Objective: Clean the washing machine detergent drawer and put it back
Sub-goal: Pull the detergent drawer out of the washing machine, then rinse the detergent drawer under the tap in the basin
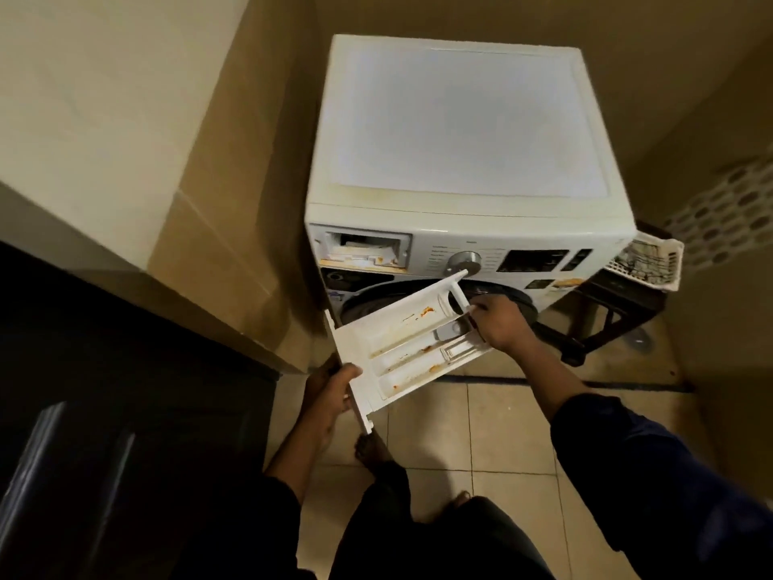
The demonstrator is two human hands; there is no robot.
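The white detergent drawer [408, 345] is out of the machine and held in the air in front of the door, tilted, with orange-brown stains in its compartments. My left hand [330, 389] grips its front panel end at the lower left. My right hand [502, 322] holds the rear end, fingers on the insert parts there. The white washing machine [460, 131] stands ahead, its drawer slot [364, 251] open and empty at the upper left of the front panel, with stains along its lower edge.
A beige wall corner [200, 194] and a dark cabinet [104, 412] close in on the left. A white basket [646, 263] sits on a dark stand [610, 311] right of the machine. Tiled floor [481, 445] lies below; my legs and foot are at the bottom.
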